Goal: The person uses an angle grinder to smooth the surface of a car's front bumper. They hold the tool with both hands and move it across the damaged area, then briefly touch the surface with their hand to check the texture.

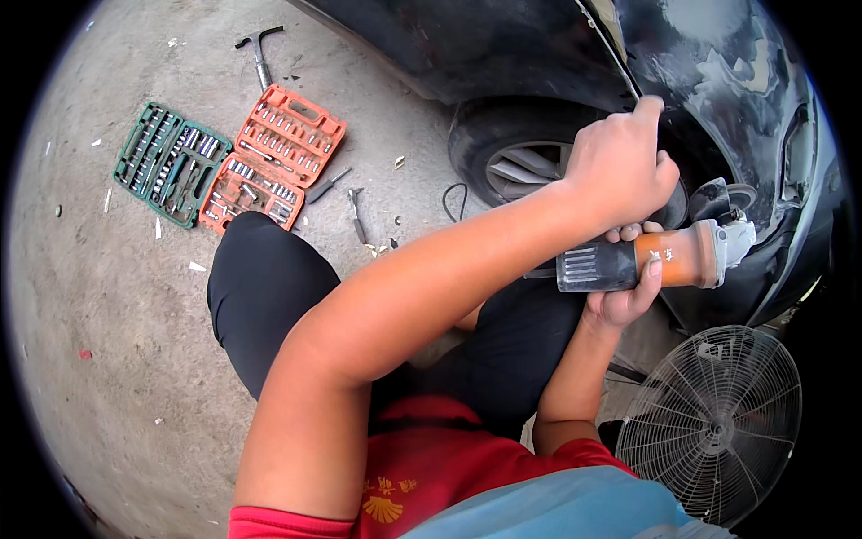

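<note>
An orange and black angle grinder point(672, 258) rests in my right hand point(628, 301), whose fingers and thumb wrap round its body from below. Its silver head and guard point toward the dark car's bodywork point(768, 117). My left hand point(620, 166) is above the grinder, back of the hand upward. One finger stretches to the panel edge at the wheel arch, and the thumb sticks out apart; the other fingers are curled and partly hidden. I see nothing held in it. Bare and scuffed patches show on the panel. Behind my left hand is the car's wheel point(516, 166).
A round wire-cage fan point(718, 431) stands at the lower right. On the concrete floor lie an orange socket set case point(296, 135), a green tool case point(144, 175), a screwdriver point(328, 185), a hammer-like tool point(357, 216) and a T-shaped tool point(261, 63). A dark cable loops near the tyre.
</note>
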A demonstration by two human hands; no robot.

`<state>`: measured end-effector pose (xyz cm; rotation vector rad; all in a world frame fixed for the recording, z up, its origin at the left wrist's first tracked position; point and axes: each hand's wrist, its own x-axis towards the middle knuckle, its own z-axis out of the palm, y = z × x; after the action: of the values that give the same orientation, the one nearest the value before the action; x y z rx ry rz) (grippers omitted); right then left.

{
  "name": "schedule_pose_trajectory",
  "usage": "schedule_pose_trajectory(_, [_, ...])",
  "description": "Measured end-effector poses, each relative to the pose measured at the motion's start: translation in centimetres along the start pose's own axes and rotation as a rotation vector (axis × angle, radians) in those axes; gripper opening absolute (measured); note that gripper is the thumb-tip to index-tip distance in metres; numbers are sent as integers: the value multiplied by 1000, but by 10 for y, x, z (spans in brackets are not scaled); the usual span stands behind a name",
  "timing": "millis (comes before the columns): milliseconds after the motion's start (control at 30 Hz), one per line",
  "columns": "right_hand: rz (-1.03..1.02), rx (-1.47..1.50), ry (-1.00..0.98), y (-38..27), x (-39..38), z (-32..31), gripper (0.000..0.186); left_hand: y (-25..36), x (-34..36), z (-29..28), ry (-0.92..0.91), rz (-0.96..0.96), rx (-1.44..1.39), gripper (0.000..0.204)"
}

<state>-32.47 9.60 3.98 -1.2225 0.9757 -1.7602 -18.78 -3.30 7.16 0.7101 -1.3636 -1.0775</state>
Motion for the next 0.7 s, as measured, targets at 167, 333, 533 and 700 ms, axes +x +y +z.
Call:
schedule_pose_trajectory(167, [-50,1,31,-8,12,-8,53,-16,-31,1,-166,48,36,23])
schedule_pose_trajectory(333, [-61,159,103,-17,19,-17,52,-33,-72,-2,-234,38,249,17])
schedule_pose_trajectory(533, [-30,323,179,-20,19,-26,45,-20,-113,-6,-298,-243,97,15])
schedule_pose_trajectory(700, [-61,203,211,-22,12,-30,42,-28,-143,21,-91,-246,-146,21])
